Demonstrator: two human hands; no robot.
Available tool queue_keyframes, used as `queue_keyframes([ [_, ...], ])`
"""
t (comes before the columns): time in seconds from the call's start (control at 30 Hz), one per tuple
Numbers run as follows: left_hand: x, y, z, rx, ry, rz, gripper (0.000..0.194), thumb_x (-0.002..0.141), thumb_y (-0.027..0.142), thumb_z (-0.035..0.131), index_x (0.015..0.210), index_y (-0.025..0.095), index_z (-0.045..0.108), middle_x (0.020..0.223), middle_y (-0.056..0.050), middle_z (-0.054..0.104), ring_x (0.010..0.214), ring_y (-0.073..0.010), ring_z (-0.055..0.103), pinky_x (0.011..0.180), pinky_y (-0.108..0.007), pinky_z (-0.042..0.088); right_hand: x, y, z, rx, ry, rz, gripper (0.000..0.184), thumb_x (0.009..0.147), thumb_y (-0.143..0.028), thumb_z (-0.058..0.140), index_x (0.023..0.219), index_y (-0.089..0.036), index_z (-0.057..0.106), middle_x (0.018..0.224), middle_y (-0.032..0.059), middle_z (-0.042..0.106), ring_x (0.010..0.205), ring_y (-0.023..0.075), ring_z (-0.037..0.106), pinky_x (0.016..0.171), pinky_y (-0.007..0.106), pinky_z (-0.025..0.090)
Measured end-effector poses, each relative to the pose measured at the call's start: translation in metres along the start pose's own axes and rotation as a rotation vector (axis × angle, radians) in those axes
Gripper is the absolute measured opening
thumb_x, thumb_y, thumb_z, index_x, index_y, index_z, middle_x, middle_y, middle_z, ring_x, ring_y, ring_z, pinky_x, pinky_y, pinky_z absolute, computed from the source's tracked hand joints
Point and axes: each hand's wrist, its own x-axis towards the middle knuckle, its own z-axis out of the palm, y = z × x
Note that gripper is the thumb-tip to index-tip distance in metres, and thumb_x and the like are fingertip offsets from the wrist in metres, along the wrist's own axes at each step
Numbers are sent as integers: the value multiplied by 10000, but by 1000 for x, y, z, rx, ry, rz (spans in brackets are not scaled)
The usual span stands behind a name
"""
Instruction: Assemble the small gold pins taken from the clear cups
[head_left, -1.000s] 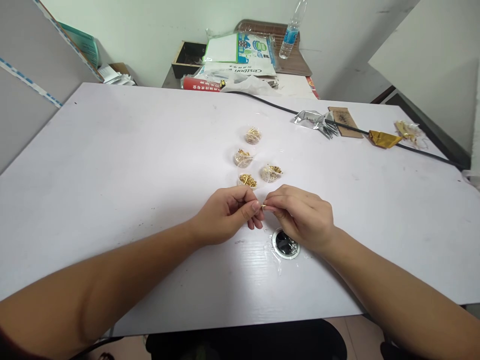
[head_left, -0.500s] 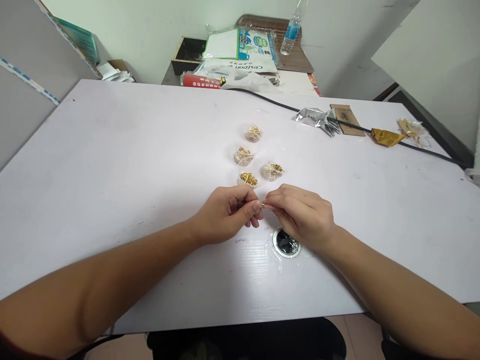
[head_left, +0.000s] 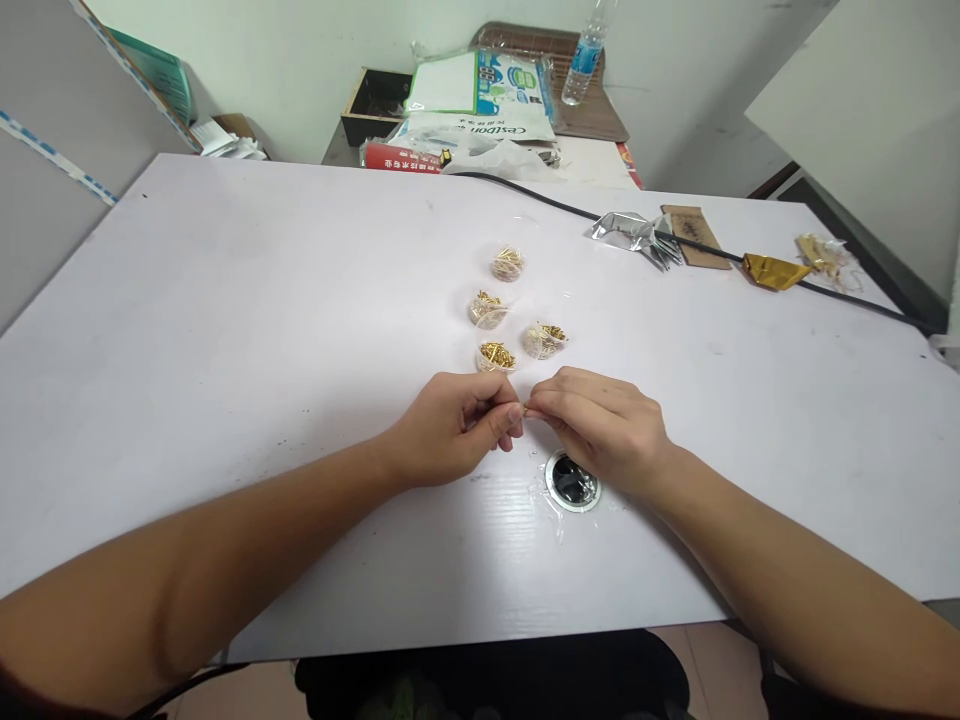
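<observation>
My left hand (head_left: 450,430) and my right hand (head_left: 604,425) meet fingertip to fingertip just above the white table (head_left: 225,330). Both are closed in a pinch on a tiny gold part (head_left: 525,411) held between them; it is too small to make out further. Just beyond my fingers lie several small clear bags of gold parts: the nearest bag (head_left: 496,356), one to its right (head_left: 544,340), one behind (head_left: 487,309) and the farthest (head_left: 508,263). Below my right hand a round metal-rimmed hole (head_left: 572,483) sits in the table top under clear film.
A black cable (head_left: 675,245) runs across the far right of the table, past crumpled silver foil (head_left: 630,233), a brown card (head_left: 694,236) and gold foil (head_left: 772,271). Behind the table are bags, a box (head_left: 375,100) and a water bottle (head_left: 585,55).
My hands keep the same pinch and barely shift. The view has drifted slightly, so the table contents sit a little higher in the picture.
</observation>
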Motion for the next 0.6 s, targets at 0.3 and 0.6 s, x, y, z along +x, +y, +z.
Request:
queue_keyframes([
  [0.3, 0, 0, 1, -38, 2, -1, 156, 914, 178, 534, 781, 118, 587, 710, -9, 629, 623, -79, 633, 589, -193, 532, -1, -2, 5, 7, 39, 21, 152, 899, -7, 590, 935, -154, 582, 769, 52, 655, 672, 134, 532, 598, 275, 484],
  [0.6, 2, 0, 3, -108, 31, -14, 164, 927, 187, 530, 783, 122, 575, 718, -13, 635, 612, -71, 628, 576, -179, 524, 3, -8, 8, 20, 112, 86, 183, 902, 1, 557, 892, -180, 585, 726, 33, 656, 640, 134, 587, 590, 262, 506],
])
